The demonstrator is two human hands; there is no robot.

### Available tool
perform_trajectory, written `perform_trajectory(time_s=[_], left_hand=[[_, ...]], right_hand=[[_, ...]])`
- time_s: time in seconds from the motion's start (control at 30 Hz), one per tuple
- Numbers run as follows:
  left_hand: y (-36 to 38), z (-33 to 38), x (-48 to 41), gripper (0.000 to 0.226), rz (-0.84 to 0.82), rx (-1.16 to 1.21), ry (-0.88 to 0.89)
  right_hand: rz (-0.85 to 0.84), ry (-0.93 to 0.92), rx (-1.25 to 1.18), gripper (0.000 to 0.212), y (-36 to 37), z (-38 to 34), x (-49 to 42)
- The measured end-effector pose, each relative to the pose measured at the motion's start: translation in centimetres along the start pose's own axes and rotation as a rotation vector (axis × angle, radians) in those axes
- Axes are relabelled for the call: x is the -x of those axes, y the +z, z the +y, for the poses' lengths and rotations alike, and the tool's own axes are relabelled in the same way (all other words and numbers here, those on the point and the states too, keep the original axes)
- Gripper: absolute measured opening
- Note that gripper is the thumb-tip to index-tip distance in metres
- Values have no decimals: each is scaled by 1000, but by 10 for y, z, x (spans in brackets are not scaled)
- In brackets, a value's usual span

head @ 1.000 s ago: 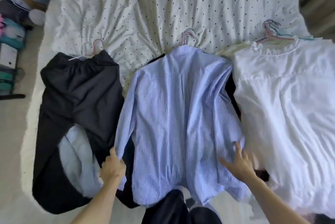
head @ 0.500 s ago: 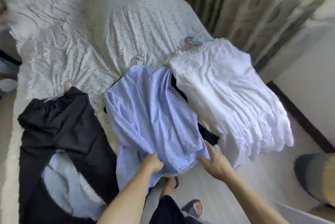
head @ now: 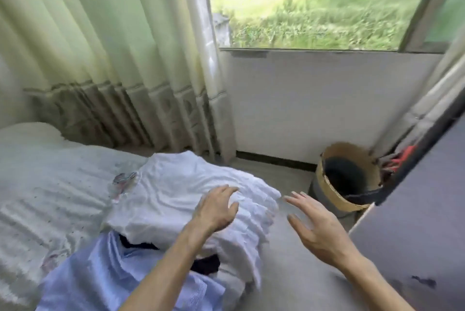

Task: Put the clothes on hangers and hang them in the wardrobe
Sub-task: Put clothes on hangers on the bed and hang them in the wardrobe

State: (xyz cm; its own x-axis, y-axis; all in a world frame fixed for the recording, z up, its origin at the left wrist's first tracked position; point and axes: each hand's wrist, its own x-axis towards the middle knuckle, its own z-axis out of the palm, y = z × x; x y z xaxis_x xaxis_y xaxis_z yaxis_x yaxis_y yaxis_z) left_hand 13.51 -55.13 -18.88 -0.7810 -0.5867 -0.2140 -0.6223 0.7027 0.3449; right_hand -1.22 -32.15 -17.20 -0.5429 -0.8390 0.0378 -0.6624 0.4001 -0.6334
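- The bed (head: 47,185) fills the lower left of the view. Its cover is white and creased, with small dark dots.
- Behind the bed hangs a pale green curtain (head: 113,59) in long vertical pleats, with a darker patterned band along its hem.
- Past the bed's far corner is a plain white wall (head: 314,101). Above it, a window (head: 314,1) looks out on sunlit grass.
- A grey floor (head: 289,275) runs beside the bed. Across it from the bed, by the wall, stands a round woven basket (head: 334,201), straw-coloured with a dark lining.
- A flat grey panel (head: 415,222) stands opposite the bed at the right edge of the view.
- A white garment (head: 171,192) lies on the bed's near corner, soft and rumpled. Its gathered, ruffled hem spills over the bed's edge.
- Pastel hanger hooks (head: 123,179), blurred, show at the garment's top end on the bed.
- A pale blue striped shirt (head: 100,275) lies next to it on the bed, nearer the camera. A dark garment (head: 205,264) peeps out between the two.
- The left hand (head: 216,207) is over the white garment with fingers spread and loosely bent, gripping nothing. I cannot tell whether it touches the cloth.
- The right hand (head: 314,225) is just off the bed's edge above the floor, with fingers apart and nothing in it.
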Motion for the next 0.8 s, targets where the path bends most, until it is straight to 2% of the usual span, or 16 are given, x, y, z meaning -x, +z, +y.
perform_trajectory(time_s=[0.17,0.37,0.6,0.8], left_hand=[[-49,114,-64,54,131,-130,375],[-72,241,-98,53,175,-182,752],[-55,371,-103,50,119,-135,1158],[3,482,-50,52,-79,-86,1431]], right_hand=[[370,137,76,39,-93,20,23],[662,353,259,35,-175,31,80],[967,671,393,36,-226,29,171],[1126,956,506,39,-247,32,270]])
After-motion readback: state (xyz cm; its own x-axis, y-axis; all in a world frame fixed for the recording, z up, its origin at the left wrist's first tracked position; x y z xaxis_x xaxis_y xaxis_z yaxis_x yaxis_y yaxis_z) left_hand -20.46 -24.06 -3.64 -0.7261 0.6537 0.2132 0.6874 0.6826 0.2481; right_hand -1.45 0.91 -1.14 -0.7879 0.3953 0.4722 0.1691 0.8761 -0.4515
